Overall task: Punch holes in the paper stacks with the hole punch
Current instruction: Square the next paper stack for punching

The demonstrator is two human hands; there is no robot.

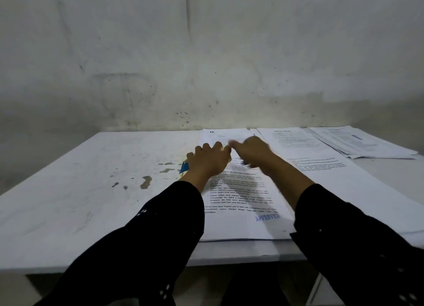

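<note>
From the head view, my left hand (207, 161) curls over a mostly hidden blue object (184, 167) at the left edge of the paper stack (241, 204) on the white table (91, 191). My right hand (251, 150) is blurred; I cannot tell its grip.

A plain office corner: printed paper stacks (243, 191) on a white table (91, 191) against a stained wall (160, 53).

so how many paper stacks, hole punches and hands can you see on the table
paper stacks: 3 (near stack, middle stack, far right stack)
hole punch: 1 (blue hole punch, mostly hidden under the left hand)
hands: 2 (left hand, and right hand, blurred)
total: 6
</note>
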